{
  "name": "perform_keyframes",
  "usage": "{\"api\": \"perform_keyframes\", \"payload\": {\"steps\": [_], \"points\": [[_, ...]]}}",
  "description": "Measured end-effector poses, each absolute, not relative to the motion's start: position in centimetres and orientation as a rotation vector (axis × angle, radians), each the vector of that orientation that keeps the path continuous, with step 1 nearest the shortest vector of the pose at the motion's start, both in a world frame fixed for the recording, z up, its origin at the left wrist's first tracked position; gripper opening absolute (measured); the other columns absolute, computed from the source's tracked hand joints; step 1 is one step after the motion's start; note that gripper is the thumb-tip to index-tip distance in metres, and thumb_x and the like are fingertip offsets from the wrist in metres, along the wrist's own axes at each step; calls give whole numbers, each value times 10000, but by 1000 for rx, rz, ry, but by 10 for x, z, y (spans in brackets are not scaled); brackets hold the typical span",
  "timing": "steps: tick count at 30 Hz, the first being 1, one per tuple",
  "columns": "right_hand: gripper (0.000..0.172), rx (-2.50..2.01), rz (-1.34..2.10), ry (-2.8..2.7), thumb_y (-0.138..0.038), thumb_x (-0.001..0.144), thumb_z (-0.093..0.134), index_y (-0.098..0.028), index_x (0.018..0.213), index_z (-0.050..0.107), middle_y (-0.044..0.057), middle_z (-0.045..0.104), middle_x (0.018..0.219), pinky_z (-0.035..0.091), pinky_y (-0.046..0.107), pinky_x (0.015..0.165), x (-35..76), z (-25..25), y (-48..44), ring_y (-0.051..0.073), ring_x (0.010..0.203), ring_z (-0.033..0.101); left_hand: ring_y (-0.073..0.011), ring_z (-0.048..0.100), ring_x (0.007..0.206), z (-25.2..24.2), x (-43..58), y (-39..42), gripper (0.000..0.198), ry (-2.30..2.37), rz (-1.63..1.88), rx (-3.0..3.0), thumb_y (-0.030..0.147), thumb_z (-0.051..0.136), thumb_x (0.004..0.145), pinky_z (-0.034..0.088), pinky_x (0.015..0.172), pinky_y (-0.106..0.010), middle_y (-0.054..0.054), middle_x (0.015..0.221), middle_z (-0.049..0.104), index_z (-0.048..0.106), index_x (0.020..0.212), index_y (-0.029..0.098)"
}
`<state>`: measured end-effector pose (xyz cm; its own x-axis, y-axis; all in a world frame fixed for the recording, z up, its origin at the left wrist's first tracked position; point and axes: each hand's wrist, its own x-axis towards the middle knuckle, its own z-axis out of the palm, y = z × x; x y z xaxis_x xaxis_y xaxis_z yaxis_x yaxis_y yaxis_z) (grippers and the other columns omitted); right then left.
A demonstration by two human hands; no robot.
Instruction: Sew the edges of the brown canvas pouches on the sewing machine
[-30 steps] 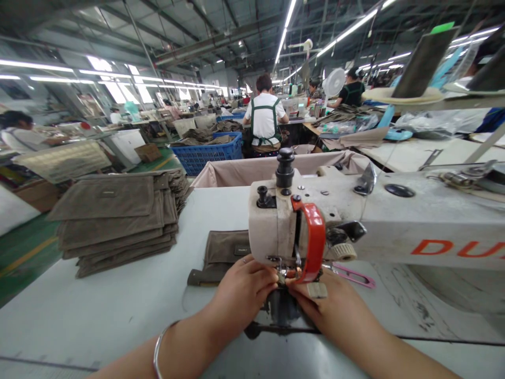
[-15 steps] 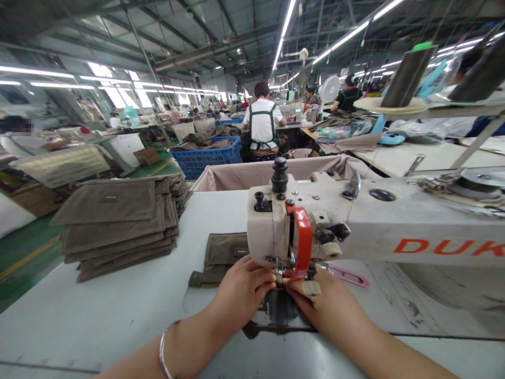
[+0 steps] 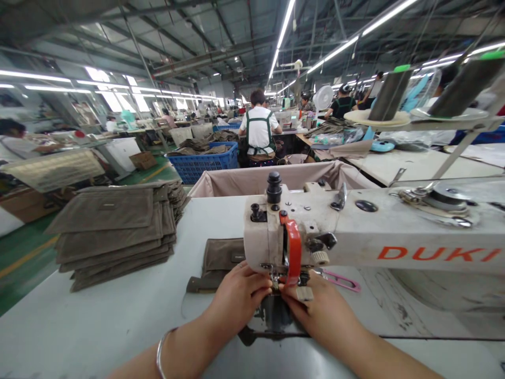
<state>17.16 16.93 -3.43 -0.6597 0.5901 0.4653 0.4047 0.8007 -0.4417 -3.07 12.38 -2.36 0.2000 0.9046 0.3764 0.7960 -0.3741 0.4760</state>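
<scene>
My left hand (image 3: 236,300) and my right hand (image 3: 319,310) meet under the head of a beige sewing machine (image 3: 355,231) with a red guard (image 3: 293,252). Both hands have their fingertips pinched together at the needle area. What they pinch is too small to see. A brown fabric piece (image 3: 221,260) lies flat on the white table (image 3: 98,321) just behind my left hand. A silver bangle (image 3: 160,355) circles my left wrist.
A tall stack of brown fabric pieces (image 3: 118,231) sits at the table's left. Pink thread snips (image 3: 341,282) lie beside the machine. A cloth-lined bin (image 3: 276,176) and a blue crate (image 3: 205,158) stand behind. Thread cones (image 3: 389,95) rise at the right. Other workers sit farther off.
My head has shifted, so the machine sits a little lower and to the left in view. Both hands stay pinched at the needle.
</scene>
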Motion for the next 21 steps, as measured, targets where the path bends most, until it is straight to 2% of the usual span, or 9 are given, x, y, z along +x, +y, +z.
{"api": "perform_keyframes", "payload": {"steps": [8,11,14,17,19,21], "points": [[219,-714,419,-2392,-106,879,534,-243,925,700,46,659,936,499,318,759,173,-30,166,203,855,597,-183,633,878,-25,-31,120,125,1600,909,2326,116,709,802,495,842,-314,-1,915,711,709,859,227],[272,-695,459,-2392,-99,887,509,-261,1011,689,50,651,1016,507,326,805,174,-29,169,203,935,595,-179,628,881,-24,-32,125,119,1619,866,2352,118,695,812,494,854,-312,-7,919,711,709,869,221],[293,-640,468,-2373,-99,894,500,-266,1070,663,55,636,1078,501,352,861,178,-27,172,210,1013,576,-195,606,949,-15,-35,127,154,1629,791,2388,171,713,810,467,929,-343,-16,972,698,703,954,223],[249,-604,390,-2378,-111,898,495,-240,1036,657,70,638,1059,501,395,876,185,-28,174,231,1005,581,-247,554,1035,0,-43,111,346,1690,634,2413,381,743,789,446,946,-400,-59,1056,645,672,1088,221],[223,-577,329,-2393,-123,906,484,-215,1018,654,86,641,1030,506,415,866,189,-32,178,243,986,590,-281,531,1034,4,-49,85,600,1710,447,2433,586,740,708,444,927,-436,-82,1094,600,632,1174,224],[209,-543,295,-2409,-144,919,479,-204,1017,654,94,646,1012,510,425,854,192,-37,182,249,971,598,-298,526,1015,-1,-52,50,763,1690,289,2498,643,747,647,438,915,-458,-99,1132,572,566,1259,227]]}}
